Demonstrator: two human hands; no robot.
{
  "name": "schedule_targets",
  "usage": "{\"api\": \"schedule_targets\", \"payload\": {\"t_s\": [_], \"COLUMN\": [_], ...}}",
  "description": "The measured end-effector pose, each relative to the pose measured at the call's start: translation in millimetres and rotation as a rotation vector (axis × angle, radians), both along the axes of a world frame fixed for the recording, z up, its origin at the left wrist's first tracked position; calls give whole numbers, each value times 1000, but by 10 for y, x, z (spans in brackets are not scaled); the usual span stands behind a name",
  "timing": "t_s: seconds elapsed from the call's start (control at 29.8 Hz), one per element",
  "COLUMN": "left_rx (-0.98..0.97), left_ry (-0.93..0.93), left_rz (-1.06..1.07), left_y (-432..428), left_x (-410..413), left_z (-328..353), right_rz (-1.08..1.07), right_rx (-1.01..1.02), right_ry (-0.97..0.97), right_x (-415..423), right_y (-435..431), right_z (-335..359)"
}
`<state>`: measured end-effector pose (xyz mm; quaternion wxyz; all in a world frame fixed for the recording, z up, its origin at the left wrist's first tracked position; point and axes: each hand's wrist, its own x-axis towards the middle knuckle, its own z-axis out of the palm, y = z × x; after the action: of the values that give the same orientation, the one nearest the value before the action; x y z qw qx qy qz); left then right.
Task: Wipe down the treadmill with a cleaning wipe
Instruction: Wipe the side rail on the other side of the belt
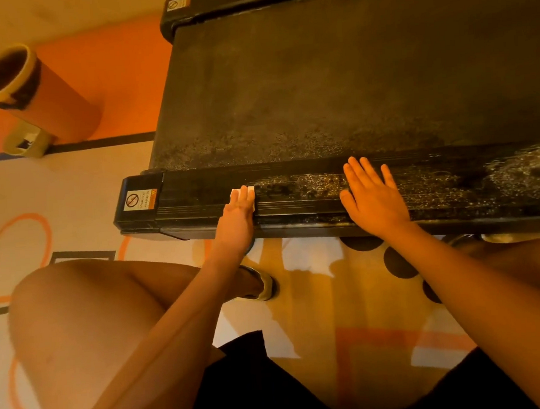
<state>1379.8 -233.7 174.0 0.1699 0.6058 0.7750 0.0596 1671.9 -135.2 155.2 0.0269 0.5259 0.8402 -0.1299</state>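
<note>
White wipe [234,194] lies flat on the near side rail [199,202] of the black treadmill [317,75], pressed down under the straight fingers of the left hand [237,211]. The right hand [372,198] rests spread, palm down, on the same wet-speckled rail, further right.

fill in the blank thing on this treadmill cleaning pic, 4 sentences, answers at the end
1. The left hand presses a small ____ cleaning wipe onto the black treadmill side rail.
2. The right hand lies flat on the same rail, holding ____.
3. The white warning sticker on the rail's end cap is to the ____ of the wipe.
4. A tall ____ cylinder stands on the floor beside the treadmill.

Answers: white; nothing; left; orange
</note>
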Motion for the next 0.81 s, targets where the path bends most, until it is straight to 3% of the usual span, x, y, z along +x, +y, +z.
{"api": "schedule_targets", "payload": {"t_s": [0.2,0.4,0.64,0.81], "left_rx": [-51,32,-41,-29], "left_ry": [6,-49,11,-2], "left_rz": [-4,-29,6,-27], "left_y": [447,-20,392,84], "left_x": [-98,-20,-6,35], "left_z": [7,7,91,-12], "right_rz": [9,-2,-1,-11], "right_rx": [8,41,40,62], "right_ry": [4,-3,-15,-10], "right_x": [4,-4,-16,-35], "right_y": [7,-8,-11,-22], "right_z": [-5,-12,7,0]}}
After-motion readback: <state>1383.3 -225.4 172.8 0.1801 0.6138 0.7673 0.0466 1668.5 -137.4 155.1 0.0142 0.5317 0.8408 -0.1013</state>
